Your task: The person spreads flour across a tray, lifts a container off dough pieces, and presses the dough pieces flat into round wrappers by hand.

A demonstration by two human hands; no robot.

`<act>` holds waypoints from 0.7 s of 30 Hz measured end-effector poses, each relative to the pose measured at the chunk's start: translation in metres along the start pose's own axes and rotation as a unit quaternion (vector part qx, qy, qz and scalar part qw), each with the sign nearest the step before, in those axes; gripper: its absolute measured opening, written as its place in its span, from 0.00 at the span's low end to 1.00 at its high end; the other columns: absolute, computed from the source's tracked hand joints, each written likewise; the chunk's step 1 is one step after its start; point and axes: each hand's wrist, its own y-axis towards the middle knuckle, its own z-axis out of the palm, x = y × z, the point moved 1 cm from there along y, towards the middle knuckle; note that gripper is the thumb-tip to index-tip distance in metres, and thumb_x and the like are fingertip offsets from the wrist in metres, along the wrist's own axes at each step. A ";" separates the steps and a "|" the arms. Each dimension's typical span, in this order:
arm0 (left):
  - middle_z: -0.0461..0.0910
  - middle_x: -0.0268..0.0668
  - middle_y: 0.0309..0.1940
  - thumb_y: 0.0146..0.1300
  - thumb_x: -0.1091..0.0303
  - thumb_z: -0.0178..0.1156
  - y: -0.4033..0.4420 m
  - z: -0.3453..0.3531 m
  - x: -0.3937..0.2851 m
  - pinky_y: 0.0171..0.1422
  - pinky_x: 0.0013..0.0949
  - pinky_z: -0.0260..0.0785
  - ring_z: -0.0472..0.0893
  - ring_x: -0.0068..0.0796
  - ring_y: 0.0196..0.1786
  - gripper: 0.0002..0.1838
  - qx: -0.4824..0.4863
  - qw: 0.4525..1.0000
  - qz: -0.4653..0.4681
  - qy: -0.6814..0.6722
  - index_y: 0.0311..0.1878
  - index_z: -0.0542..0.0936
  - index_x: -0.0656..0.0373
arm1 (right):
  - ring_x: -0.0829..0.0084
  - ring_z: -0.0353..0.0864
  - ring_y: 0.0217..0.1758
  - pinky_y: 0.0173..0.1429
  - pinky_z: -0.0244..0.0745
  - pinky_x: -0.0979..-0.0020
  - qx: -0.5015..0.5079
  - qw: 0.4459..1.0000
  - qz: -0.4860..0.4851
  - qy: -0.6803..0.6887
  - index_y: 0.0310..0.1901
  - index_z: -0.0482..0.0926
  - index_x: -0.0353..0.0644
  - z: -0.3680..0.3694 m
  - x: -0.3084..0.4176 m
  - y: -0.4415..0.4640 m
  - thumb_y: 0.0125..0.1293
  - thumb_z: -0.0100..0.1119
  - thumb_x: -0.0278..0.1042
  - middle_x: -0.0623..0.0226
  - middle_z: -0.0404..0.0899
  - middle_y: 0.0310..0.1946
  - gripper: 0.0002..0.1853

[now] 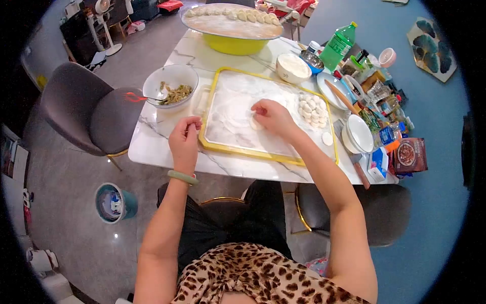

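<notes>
Spotted top (243,266) nearest, we log left hand (183,139) loosely curled, contents unclear, right hand (275,117) bent over dough (255,124) on the floured board (228,139), grip hidden; sticking or hard tugging could tear it.

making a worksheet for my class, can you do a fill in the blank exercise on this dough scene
1. The pale green round bangle is on the person's ____ wrist.
2. The bare right hand is over a rectangular floured board whose raised rim is ____.
3. The cluster of small white dough pieces lies on the board's ____ side, as pictured.
4. The tall plastic bottle with a yellow cap is ____.

Missing words: left; yellow; right; green.
</notes>
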 end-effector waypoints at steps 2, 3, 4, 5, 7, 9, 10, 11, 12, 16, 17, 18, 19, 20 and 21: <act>0.76 0.32 0.31 0.61 0.80 0.47 0.000 -0.001 0.003 0.42 0.20 0.66 0.74 0.19 0.36 0.08 0.011 1.000 0.007 -0.001 0.39 0.76 0.65 | 0.69 0.74 0.41 0.46 0.69 0.71 -0.060 0.997 -0.037 -0.026 0.40 0.76 0.40 -0.001 -0.008 0.019 0.53 0.58 0.31 0.64 0.76 0.35 0.12; 0.76 0.32 0.31 0.61 0.80 0.47 0.001 -0.001 0.003 0.42 0.20 0.66 0.74 0.19 0.36 0.08 0.010 1.000 0.004 0.001 0.39 0.76 0.65 | 0.69 0.73 0.44 0.48 0.68 0.71 -0.121 0.989 -0.070 -0.053 0.42 0.76 0.40 -0.003 -0.011 0.024 0.54 0.58 0.31 0.64 0.75 0.38 0.13; 0.76 0.32 0.31 0.61 0.80 0.47 0.001 -0.001 0.004 0.41 0.20 0.66 0.74 0.19 0.36 0.08 0.010 1.000 0.010 0.003 0.39 0.76 0.66 | 0.69 0.73 0.44 0.48 0.68 0.71 -0.118 0.989 -0.068 -0.051 0.42 0.76 0.40 -0.003 -0.015 0.028 0.54 0.58 0.31 0.64 0.75 0.38 0.13; 0.76 0.32 0.31 0.60 0.80 0.47 0.001 0.000 0.004 0.41 0.19 0.66 0.74 0.18 0.36 0.08 0.010 1.000 0.015 0.004 0.39 0.76 0.66 | 0.65 0.72 0.46 0.50 0.68 0.68 -0.137 0.983 -0.107 -0.053 0.42 0.76 0.42 -0.005 -0.018 0.031 0.54 0.57 0.33 0.62 0.76 0.38 0.13; 0.77 0.33 0.30 0.60 0.80 0.47 0.001 -0.001 0.003 0.41 0.20 0.67 0.74 0.19 0.35 0.08 0.009 1.000 0.011 0.010 0.38 0.76 0.66 | 0.60 0.72 0.47 0.52 0.67 0.64 -0.148 0.972 -0.164 -0.076 0.43 0.76 0.43 -0.003 -0.011 0.028 0.55 0.55 0.35 0.61 0.76 0.40 0.13; 0.77 0.34 0.30 0.60 0.80 0.47 0.002 0.000 0.001 0.42 0.21 0.68 0.75 0.19 0.34 0.08 0.017 1.000 0.012 0.018 0.38 0.76 0.66 | 0.59 0.71 0.48 0.51 0.67 0.63 -0.127 0.971 -0.148 -0.141 0.42 0.76 0.43 0.000 -0.004 0.020 0.55 0.55 0.35 0.60 0.76 0.40 0.13; 0.77 0.34 0.30 0.60 0.80 0.48 0.002 0.000 0.001 0.41 0.21 0.68 0.75 0.19 0.34 0.07 0.013 1.000 0.009 0.015 0.38 0.76 0.66 | 0.59 0.71 0.48 0.51 0.68 0.63 -0.104 0.964 -0.133 -0.207 0.42 0.76 0.43 0.000 -0.001 0.016 0.55 0.55 0.35 0.60 0.76 0.40 0.13; 0.77 0.34 0.30 0.60 0.79 0.48 0.001 0.000 0.002 0.41 0.21 0.67 0.75 0.19 0.34 0.07 0.009 1.000 0.005 0.010 0.38 0.76 0.66 | 0.59 0.71 0.48 0.51 0.68 0.63 -0.102 0.965 -0.130 -0.205 0.42 0.76 0.43 0.000 0.004 0.013 0.55 0.55 0.35 0.60 0.76 0.40 0.13; 0.77 0.34 0.30 0.60 0.79 0.48 -0.001 0.000 0.001 0.41 0.21 0.67 0.75 0.19 0.34 0.07 0.009 1.000 0.001 0.011 0.38 0.76 0.66 | 0.59 0.72 0.46 0.49 0.69 0.63 -0.074 0.970 -0.092 -0.215 0.39 0.76 0.42 -0.001 0.007 0.010 0.54 0.54 0.34 0.60 0.76 0.39 0.11; 0.77 0.34 0.29 0.60 0.79 0.48 0.000 0.001 -0.002 0.41 0.21 0.67 0.74 0.19 0.33 0.07 0.005 1.000 -0.001 0.022 0.37 0.76 0.66 | 0.61 0.75 0.40 0.44 0.71 0.63 -0.019 0.992 0.039 -0.117 0.32 0.76 0.40 -0.003 0.017 0.007 0.52 0.55 0.32 0.60 0.77 0.33 0.07; 0.77 0.33 0.29 0.60 0.79 0.48 0.000 0.000 -0.002 0.41 0.21 0.67 0.74 0.19 0.34 0.07 0.003 1.000 0.003 0.014 0.37 0.76 0.66 | 0.61 0.75 0.40 0.44 0.71 0.63 -0.019 0.992 0.038 -0.116 0.32 0.76 0.40 -0.003 0.016 0.009 0.52 0.55 0.32 0.60 0.77 0.33 0.07; 0.77 0.33 0.29 0.60 0.79 0.48 0.000 0.000 -0.004 0.41 0.21 0.67 0.74 0.19 0.34 0.07 0.004 1.000 0.004 0.014 0.37 0.76 0.66 | 0.61 0.76 0.38 0.43 0.71 0.64 -0.068 0.989 0.018 -0.130 0.30 0.76 0.40 -0.005 0.015 0.012 0.52 0.55 0.33 0.60 0.77 0.32 0.07; 0.77 0.33 0.30 0.60 0.79 0.48 -0.001 0.000 -0.006 0.42 0.21 0.67 0.74 0.19 0.34 0.07 0.009 1.000 0.006 0.025 0.37 0.76 0.66 | 0.61 0.76 0.36 0.42 0.71 0.64 -0.116 0.983 -0.003 -0.143 0.29 0.76 0.40 -0.005 0.015 0.013 0.52 0.56 0.33 0.60 0.77 0.30 0.06; 0.77 0.33 0.30 0.60 0.79 0.48 -0.001 0.000 -0.007 0.42 0.21 0.67 0.74 0.19 0.34 0.07 0.013 0.999 0.008 0.035 0.37 0.76 0.66 | 0.61 0.76 0.36 0.42 0.71 0.64 -0.116 0.983 -0.003 -0.143 0.29 0.76 0.40 -0.005 0.013 0.013 0.52 0.56 0.33 0.60 0.77 0.30 0.06; 0.77 0.33 0.30 0.60 0.79 0.48 -0.001 0.000 -0.005 0.42 0.21 0.67 0.74 0.19 0.34 0.07 0.012 0.999 0.008 0.036 0.37 0.76 0.66 | 0.60 0.76 0.37 0.42 0.70 0.64 -0.130 0.975 -0.067 -0.168 0.29 0.76 0.41 -0.006 0.013 0.013 0.52 0.56 0.33 0.60 0.77 0.30 0.06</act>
